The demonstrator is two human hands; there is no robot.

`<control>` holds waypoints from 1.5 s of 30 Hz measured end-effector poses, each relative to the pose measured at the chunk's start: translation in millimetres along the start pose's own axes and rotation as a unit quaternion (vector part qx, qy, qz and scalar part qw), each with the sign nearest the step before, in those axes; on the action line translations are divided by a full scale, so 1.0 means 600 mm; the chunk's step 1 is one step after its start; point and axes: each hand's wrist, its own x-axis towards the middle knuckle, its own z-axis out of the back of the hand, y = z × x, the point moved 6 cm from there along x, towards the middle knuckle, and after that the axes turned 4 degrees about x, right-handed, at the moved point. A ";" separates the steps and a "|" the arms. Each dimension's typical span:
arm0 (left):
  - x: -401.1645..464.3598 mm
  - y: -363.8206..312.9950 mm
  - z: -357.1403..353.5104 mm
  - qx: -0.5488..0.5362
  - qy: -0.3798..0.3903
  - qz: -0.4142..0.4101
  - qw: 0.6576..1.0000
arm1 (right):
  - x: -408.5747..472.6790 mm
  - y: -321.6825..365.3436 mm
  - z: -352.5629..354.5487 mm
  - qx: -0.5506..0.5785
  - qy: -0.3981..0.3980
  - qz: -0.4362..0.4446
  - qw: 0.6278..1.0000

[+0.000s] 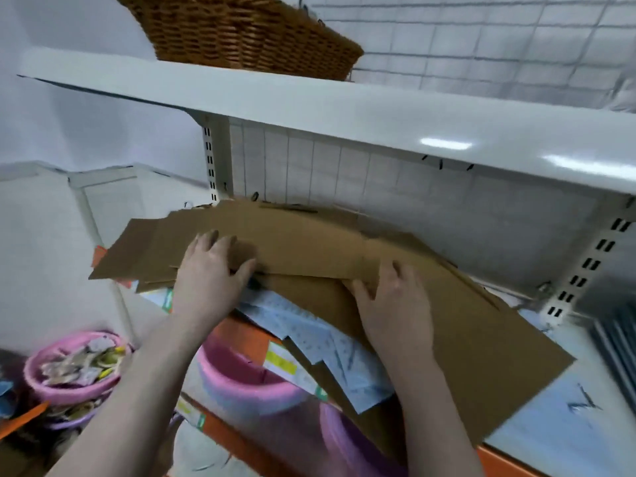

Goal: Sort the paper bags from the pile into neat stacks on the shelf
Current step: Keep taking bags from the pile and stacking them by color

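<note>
Left hand: I have my left hand [210,270] on the near edge of the top brown paper bag [275,242]; the fingers lie on its upper face and the thumb curls under the edge, so I read it as pinching that bag
Right hand: my right hand [395,301] lies on the brown bags to the right; fingers look spread and fairly flat, thumb out to the left; whether it pinches an edge I cannot tell
Task's thing: the pile of paper bags [430,321] lies on the shelf [568,425] under and beyond both hands; brown bags on top, skewed at different angles; pale blue printed bags [309,328] poke out beneath, between my wrists; no neat stack is visible yet
Risk, as I judge it: the pile overhangs the shelf's front edge below my hands; dragging the top bag could pull the loose ones under it off the edge; the pale bags would likely drop first, since they stick out furthest
Risk, second: a one-sided pinch could crease or tear the bag if the right hand pins it
Containers: a pink basin [247,383] sits below my wrists, its inside mostly hidden; a second pink basin [74,370], left of my left arm, holds mixed scraps too blurred to name; a wicker basket [241,32] stands on the upper shelf [344,111] beyond my hands, contents unseen
</note>
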 end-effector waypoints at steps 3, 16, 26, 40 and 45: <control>0.054 0.035 -0.011 -0.004 0.033 -0.016 0.999 | 0.026 0.040 -0.028 -0.015 0.005 -0.027 1.000; 0.157 0.125 -0.077 0.045 0.161 0.002 0.986 | 0.120 0.082 -0.108 -0.101 0.046 -0.085 0.990; 0.191 0.128 -0.061 -0.082 0.061 0.074 0.992 | 0.132 0.067 -0.136 -0.104 0.040 -0.147 0.983; 0.184 0.152 -0.031 -0.265 -0.059 0.048 0.961 | 0.117 0.043 -0.079 0.112 -0.037 -0.230 0.966; 0.167 0.157 -0.017 -0.282 -0.053 0.044 0.957 | 0.082 0.055 -0.054 0.121 -0.084 -0.222 0.964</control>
